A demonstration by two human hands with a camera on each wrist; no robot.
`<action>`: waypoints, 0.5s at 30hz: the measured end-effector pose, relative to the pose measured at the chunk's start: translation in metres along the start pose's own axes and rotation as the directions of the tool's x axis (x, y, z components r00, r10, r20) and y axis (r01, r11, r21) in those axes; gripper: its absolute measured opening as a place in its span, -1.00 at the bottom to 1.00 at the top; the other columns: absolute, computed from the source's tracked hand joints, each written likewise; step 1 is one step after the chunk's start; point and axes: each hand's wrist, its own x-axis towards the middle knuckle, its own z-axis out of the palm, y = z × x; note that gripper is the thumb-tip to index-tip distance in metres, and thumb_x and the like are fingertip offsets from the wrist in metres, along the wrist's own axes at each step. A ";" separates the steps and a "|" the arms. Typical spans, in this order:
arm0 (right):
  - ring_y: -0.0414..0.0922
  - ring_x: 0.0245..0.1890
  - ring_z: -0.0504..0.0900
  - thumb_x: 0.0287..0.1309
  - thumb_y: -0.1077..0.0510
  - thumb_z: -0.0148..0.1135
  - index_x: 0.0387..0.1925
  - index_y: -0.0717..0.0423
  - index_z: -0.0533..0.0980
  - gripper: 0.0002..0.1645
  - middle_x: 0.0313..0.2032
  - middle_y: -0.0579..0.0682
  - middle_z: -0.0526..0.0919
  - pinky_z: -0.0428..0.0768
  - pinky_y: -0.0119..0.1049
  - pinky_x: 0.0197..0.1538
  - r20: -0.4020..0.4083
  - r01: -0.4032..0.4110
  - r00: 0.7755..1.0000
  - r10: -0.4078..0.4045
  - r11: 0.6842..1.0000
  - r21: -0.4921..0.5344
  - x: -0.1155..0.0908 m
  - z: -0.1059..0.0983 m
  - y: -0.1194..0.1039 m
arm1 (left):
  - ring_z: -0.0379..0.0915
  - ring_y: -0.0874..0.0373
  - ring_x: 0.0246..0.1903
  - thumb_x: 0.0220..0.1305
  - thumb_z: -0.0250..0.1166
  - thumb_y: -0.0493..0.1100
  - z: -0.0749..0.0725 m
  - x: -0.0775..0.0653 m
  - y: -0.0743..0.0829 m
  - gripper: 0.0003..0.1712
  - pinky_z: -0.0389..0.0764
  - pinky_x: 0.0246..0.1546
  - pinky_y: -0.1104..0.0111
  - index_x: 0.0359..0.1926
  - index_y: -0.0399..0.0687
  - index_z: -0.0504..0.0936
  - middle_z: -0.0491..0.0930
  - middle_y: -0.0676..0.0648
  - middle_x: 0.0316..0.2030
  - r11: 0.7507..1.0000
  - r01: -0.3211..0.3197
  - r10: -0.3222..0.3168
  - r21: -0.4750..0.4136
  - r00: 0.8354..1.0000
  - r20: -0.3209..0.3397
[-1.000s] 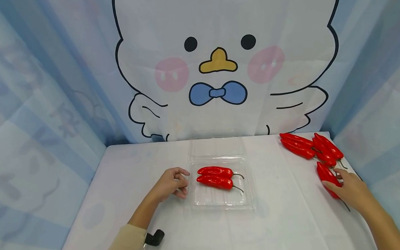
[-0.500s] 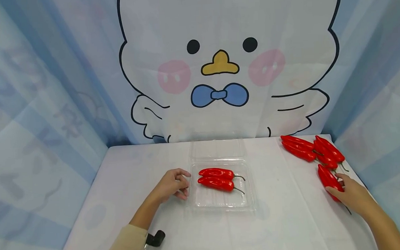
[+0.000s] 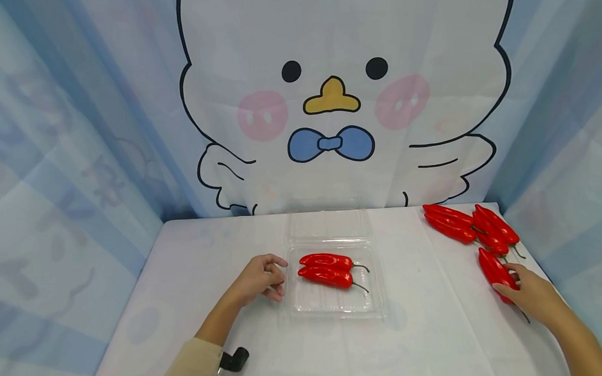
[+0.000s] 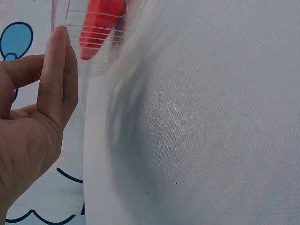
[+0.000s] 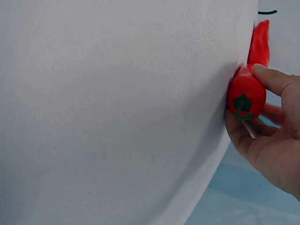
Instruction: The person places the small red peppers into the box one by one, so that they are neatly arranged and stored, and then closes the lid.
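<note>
White counter: red pepper at right is grasped by fingers of right hand; left hand, fingers relaxed, is held just left of clear container.

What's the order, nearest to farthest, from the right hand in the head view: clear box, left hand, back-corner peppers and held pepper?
From the right hand:
1. Held pepper, between thumb and fingers.
2. Back-corner peppers, far right of the table.
3. Clear box, around the middle.
4. Left hand, at the box's left edge.

Two peppers in container, other peppers rightward
</note>
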 end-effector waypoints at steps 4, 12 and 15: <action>0.44 -0.01 0.47 0.13 -0.19 0.49 0.37 0.59 0.06 0.22 0.05 0.64 0.39 0.81 0.06 -0.22 -0.008 0.015 1.000 -0.015 1.000 -0.005 -0.001 0.001 0.000 | 0.63 0.11 -0.55 0.38 0.28 -0.40 0.000 0.000 0.000 -0.61 0.80 -0.49 0.22 0.19 -0.38 0.49 0.55 -0.13 -0.41 1.000 -0.002 0.002 0.001 1.000 -0.003; 0.44 -0.03 0.47 0.13 -0.17 0.50 0.36 0.57 0.09 0.18 0.05 0.63 0.39 0.81 0.05 -0.26 -0.053 0.051 0.997 -0.051 0.999 0.014 -0.004 0.000 0.001 | 0.63 0.13 -0.56 0.37 0.28 -0.41 0.001 0.000 -0.001 -0.60 0.79 -0.50 0.24 0.20 -0.39 0.48 0.55 -0.11 -0.44 1.000 -0.009 0.009 -0.007 1.000 0.003; 0.44 -0.04 0.48 0.15 -0.14 0.49 0.35 0.57 0.10 0.15 0.05 0.63 0.39 0.81 0.04 -0.28 -0.083 0.075 0.994 -0.073 0.997 0.018 -0.006 -0.002 0.001 | 0.63 0.13 -0.56 0.38 0.27 -0.41 0.000 0.000 -0.001 -0.60 0.79 -0.49 0.24 0.19 -0.38 0.48 0.55 -0.11 -0.44 1.000 -0.007 0.007 -0.008 1.000 0.003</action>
